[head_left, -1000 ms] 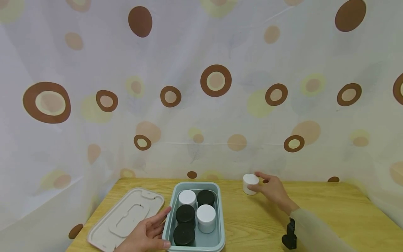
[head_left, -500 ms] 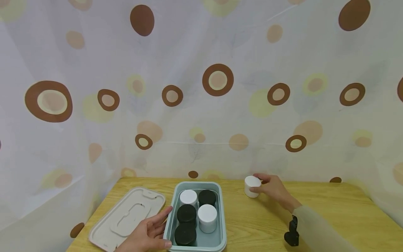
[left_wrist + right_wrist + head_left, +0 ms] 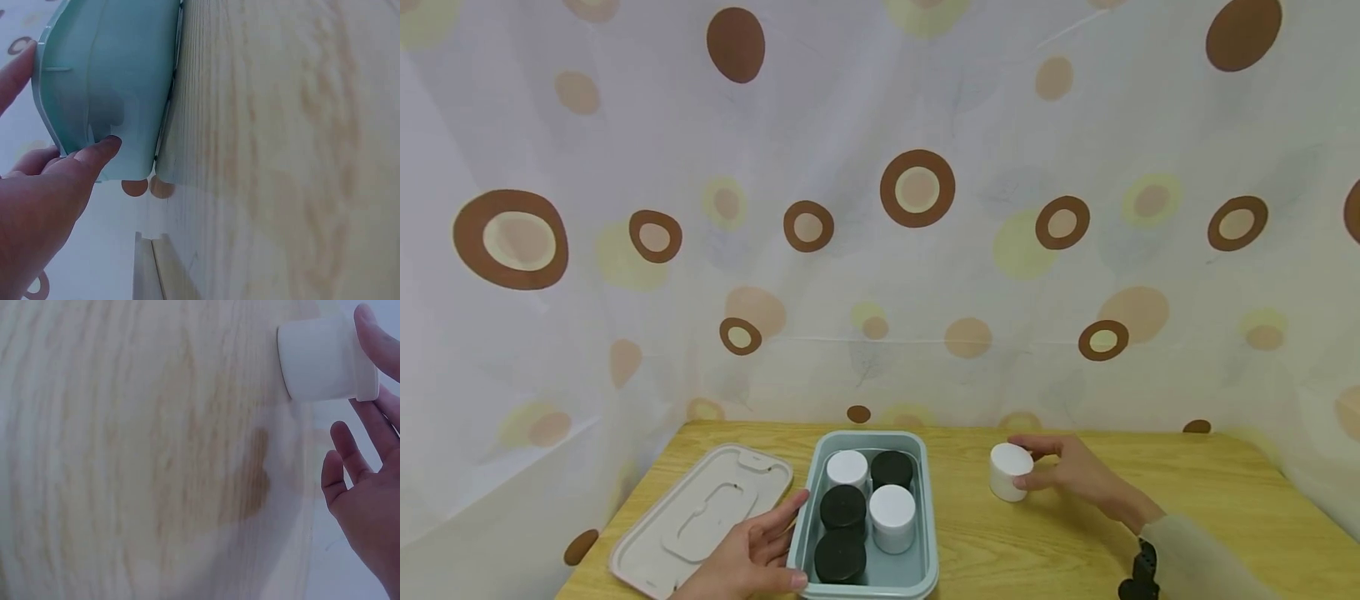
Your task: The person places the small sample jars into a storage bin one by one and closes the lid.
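Observation:
My right hand pinches a white lidded jar between thumb and fingers, right of the tub. In the right wrist view the jar lies sideways in the picture, with the thumb on its lid edge and two lower fingers off it. Whether its base touches the table cannot be told. My left hand holds the left side of a pale blue-green tub, thumb at the near corner, fingertips along the side. In the left wrist view one finger presses the tub's outer wall. White jars and black jars stand inside it.
A flat off-white lid lies on the wooden table left of the tub, partly behind the left hand. A patterned curtain hangs right behind the table's far edge.
My right hand has brought the white jar toward me and a little to the right. The left hand and the tub stay in place.

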The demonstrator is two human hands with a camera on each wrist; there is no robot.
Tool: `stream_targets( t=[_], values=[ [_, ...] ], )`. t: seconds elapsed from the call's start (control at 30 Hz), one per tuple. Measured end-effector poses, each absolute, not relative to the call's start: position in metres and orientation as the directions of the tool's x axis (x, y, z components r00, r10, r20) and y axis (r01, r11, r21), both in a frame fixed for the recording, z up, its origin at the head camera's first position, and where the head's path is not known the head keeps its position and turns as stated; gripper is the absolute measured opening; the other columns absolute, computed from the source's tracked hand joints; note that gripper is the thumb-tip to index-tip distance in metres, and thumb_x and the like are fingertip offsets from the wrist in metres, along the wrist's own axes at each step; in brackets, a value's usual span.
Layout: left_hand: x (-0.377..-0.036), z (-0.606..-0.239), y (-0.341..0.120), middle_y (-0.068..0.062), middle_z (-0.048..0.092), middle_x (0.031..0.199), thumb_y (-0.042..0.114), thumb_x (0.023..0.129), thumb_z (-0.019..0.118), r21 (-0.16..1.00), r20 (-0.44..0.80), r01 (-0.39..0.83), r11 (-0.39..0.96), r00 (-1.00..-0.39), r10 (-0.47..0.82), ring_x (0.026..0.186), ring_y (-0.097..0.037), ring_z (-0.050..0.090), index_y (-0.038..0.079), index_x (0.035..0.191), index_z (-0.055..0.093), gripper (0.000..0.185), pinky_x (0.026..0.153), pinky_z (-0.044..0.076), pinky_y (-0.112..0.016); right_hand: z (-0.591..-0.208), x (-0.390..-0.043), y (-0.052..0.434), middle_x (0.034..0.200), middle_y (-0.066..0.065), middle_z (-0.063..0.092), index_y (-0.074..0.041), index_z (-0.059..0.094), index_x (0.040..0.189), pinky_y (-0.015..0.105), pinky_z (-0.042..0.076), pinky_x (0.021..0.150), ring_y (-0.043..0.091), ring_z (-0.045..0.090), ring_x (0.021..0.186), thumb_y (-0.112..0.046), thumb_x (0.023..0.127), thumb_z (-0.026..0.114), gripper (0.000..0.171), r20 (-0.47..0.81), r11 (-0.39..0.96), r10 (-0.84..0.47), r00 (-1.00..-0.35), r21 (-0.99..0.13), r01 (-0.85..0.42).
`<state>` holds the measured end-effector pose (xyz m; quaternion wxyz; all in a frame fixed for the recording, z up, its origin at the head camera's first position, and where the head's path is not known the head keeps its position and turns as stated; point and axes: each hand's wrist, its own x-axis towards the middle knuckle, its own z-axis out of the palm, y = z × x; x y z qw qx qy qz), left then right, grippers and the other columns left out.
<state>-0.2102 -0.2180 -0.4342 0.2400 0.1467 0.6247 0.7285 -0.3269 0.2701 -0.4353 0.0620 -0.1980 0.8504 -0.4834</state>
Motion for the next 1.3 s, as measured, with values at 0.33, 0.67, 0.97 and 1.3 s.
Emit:
stream_targets(
  t=[0.33,0.67,0.97,1.3],
  values=[
    [-0.211,-0.434,-0.217,-0.023,0.012,0.172,0.003,0.097,0.075,0.982,-0.096,-0.167,-0.090,-0.848,0.521,0.155,-0.038,0.026,-0.001,0.167,0.009,0.096,0.113,0.043,-0.039,-0.434,-0.317,0.272,0.127,0.016,0.067,0.003,0.054,0.151,0.044,0.046,0.091,0.033,0.055,0.115,-0.019,0.091,0.084,0.071,0.075,0.415,-0.425,-0.902,-0.870,-0.268],
    [-0.211,-0.434,-0.217,-0.023,0.011,0.172,0.003,0.097,0.074,0.983,-0.095,-0.161,-0.083,-0.848,0.521,0.155,-0.039,0.025,-0.002,0.167,0.009,0.096,0.113,0.044,-0.038,-0.436,-0.316,0.267,0.125,0.017,0.066,0.005,0.053,0.152,0.037,0.049,0.083,0.032,0.054,0.109,-0.017,0.092,0.083,0.070,0.080,0.380,-0.432,-0.898,-0.887,-0.262],
    [-0.211,-0.434,-0.216,-0.023,0.013,0.171,0.002,0.096,0.075,0.981,-0.115,-0.179,-0.081,-0.856,0.504,0.154,-0.039,0.027,-0.001,0.167,0.010,0.097,0.113,0.044,-0.040,-0.437,-0.311,0.266,0.121,0.012,0.067,0.002,0.057,0.149,0.041,0.043,0.087,0.030,0.054,0.106,-0.018,0.088,0.087,0.071,0.051,0.428,-0.375,-0.926,-0.876,-0.222],
    [-0.210,-0.434,-0.218,-0.023,0.011,0.172,0.002,0.097,0.073,0.977,-0.098,-0.182,-0.109,-0.843,0.530,0.154,-0.037,0.030,0.000,0.167,0.007,0.096,0.113,0.044,-0.040,-0.433,-0.297,0.265,0.116,0.010,0.068,0.001,0.060,0.148,0.041,0.041,0.088,0.028,0.053,0.106,-0.020,0.087,0.088,0.070,0.037,0.464,-0.334,-0.942,-0.864,-0.198]
  ],
)
